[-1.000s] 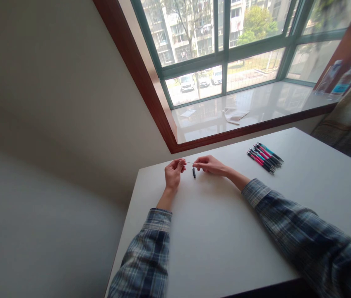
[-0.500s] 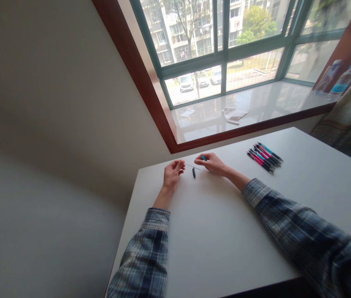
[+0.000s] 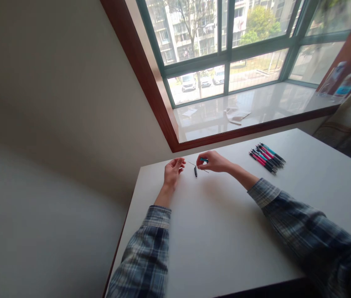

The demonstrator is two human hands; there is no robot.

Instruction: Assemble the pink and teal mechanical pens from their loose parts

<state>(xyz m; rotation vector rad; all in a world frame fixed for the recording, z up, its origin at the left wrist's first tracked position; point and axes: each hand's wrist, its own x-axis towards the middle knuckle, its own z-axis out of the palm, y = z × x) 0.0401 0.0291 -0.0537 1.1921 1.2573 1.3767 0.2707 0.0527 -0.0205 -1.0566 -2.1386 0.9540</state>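
Observation:
My right hand [image 3: 212, 161] is closed round a short teal pen barrel [image 3: 204, 160]. Its thumb and fingertip also pinch a thin pen refill [image 3: 191, 163], whose two ends stick out to either side. Just below those fingertips a black pen grip section [image 3: 195, 172] lies on the white table. A small gap to the left of the refill's tip, my left hand [image 3: 172, 171] has its thumb and fingers drawn together. Whatever they pinch, if anything, is too small to see.
A row of several red, teal and black pens [image 3: 267, 158] lies to the right on the table [image 3: 225, 231]. Behind the table, a windowsill [image 3: 206, 124] holds a crumpled cloth [image 3: 236, 115], a paper piece [image 3: 189, 112] and plastic bottles [image 3: 349, 80]. A wall rises at the left.
The refill has passed from my left fingers to my right fingertips and shifted right. My left hand has let go of it and stays near the same spot.

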